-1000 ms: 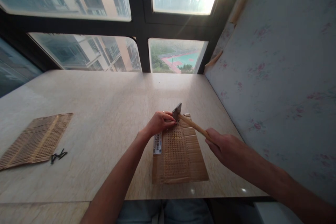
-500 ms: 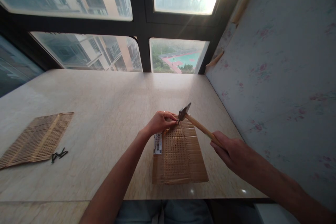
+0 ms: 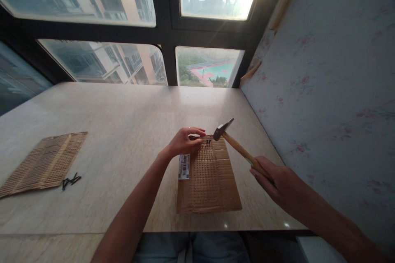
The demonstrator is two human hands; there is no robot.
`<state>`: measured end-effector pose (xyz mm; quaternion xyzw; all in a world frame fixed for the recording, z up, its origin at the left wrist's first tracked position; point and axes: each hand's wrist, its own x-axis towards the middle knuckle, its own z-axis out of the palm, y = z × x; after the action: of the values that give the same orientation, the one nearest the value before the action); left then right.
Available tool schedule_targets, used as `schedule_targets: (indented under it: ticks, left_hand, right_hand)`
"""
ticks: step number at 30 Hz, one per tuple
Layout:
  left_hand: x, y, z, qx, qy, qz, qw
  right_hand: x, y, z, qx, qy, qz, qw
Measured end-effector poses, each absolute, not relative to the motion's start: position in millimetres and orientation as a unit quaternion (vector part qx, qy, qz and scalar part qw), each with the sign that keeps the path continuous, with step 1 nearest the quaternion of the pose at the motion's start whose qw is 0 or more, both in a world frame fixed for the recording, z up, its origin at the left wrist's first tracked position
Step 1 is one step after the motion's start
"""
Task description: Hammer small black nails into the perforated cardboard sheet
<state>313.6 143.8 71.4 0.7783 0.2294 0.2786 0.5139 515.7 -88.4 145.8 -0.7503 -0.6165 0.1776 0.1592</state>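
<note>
The right hand (image 3: 277, 181) is closed around the lower end of a hammer with a pale wooden handle and a dark metal head (image 3: 239, 150). Its long axis runs from that hand forward and to the left, slanting up. The head sits clear of the surface, up and just to the right of two short dark upright nails (image 3: 207, 142).

The nails stand at the far edge of a flat brown cardboard sheet dotted with rows of small holes (image 3: 210, 185). They lie directly off the fingertips of the left hand (image 3: 185, 141). That hand rests on the sheet's far left corner with its fingers drawn narrow toward the thumb. I cannot tell whether the fingertips grip a nail or only sit just beside it.

The left hand is therefore the nearer one to the nails, and the right hand is well back and to their right. A white barcode label (image 3: 184, 166) lies just below the left wrist.

Far to the left of both hands, on the beige marbled tabletop (image 3: 123, 119), are a second ribbed cardboard piece (image 3: 43, 164) and a small heap of loose dark nails (image 3: 70, 180).
</note>
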Motion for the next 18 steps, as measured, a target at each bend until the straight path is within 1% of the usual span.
schedule_targets:
  ticks: [6,12,15,18]
  left_hand:
    - [270,140,88,0.807,0.309,0.359,0.352]
    - [181,112,71,0.784,0.435,0.369,0.246]
    - [126,96,57,0.729,0.54,0.368,0.203]
    - [73,81,46,0.625,0.677,0.351,0.165]
  right_hand:
    - [510,-98,147,-0.75,-0.609,0.182,0.182]
    - [499,-115,136,-0.75,-0.594,0.179,0.228]
    - [490,-124,130,-0.734,-0.603,0.167,0.264]
    - [484,-133,119,-0.715,-0.617,0.173,0.279]
